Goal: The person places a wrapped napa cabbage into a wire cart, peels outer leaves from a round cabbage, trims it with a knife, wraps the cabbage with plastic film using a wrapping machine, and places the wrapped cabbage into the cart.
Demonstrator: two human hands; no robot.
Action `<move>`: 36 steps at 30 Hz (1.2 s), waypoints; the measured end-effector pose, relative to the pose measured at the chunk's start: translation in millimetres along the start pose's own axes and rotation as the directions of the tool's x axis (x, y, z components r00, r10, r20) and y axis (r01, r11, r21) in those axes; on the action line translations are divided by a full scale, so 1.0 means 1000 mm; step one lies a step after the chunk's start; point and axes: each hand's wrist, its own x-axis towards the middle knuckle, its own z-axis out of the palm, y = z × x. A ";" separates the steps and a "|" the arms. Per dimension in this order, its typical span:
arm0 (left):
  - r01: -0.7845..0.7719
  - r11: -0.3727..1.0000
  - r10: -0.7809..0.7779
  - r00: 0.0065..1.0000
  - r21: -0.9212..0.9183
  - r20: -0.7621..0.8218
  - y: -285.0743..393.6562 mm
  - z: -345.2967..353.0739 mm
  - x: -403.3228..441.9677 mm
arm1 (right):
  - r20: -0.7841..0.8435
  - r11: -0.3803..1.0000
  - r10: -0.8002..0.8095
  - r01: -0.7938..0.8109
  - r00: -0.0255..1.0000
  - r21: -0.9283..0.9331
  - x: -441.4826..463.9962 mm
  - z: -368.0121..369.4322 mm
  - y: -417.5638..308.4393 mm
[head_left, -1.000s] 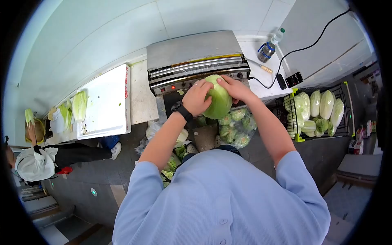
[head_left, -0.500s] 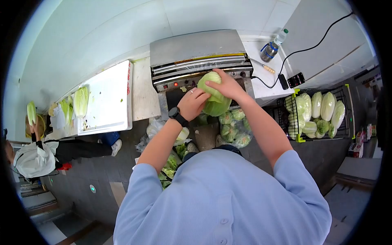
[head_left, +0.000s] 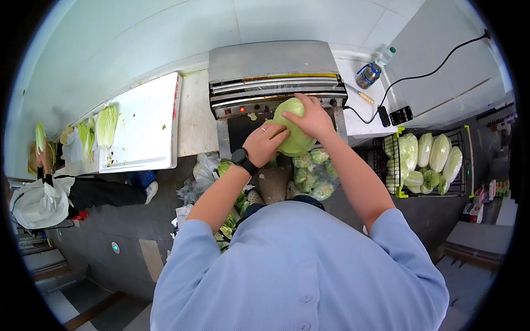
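A round green cabbage [head_left: 296, 142] is held between my two hands, over the front of a film wrapping machine [head_left: 270, 60]. My left hand [head_left: 264, 142], with a ring and a black watch, presses its fingers against the cabbage's left side. My right hand [head_left: 312, 117] wraps around the upper right side, thumb lying across the leaves. Behind the cabbage are the machine's rollers with clear film and a front panel with a lit red light. A small leaf scrap [head_left: 252, 117] lies on the machine beside the dark plate [head_left: 241, 129]. The cabbage's underside is hidden.
Bagged cabbages [head_left: 312, 179] sit below the machine. At right, a black basket [head_left: 389, 171] holds wrapped napa cabbages; a bottle [head_left: 369, 75], a knife [head_left: 365, 97] and a phone [head_left: 401, 115] lie nearby. At left are a white board [head_left: 144, 124], a napa cabbage [head_left: 106, 127] and another person [head_left: 41, 201].
The cabbage has been turned in my hands, and its loose-looking leaf edge no longer shows. My hands stay on it. The whole view has shifted slightly.
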 end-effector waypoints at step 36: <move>0.208 0.929 -0.291 0.921 0.305 0.260 0.023 0.000 0.012 | 0.292 0.679 -0.599 0.666 0.745 -0.308 -0.044 -0.047 0.045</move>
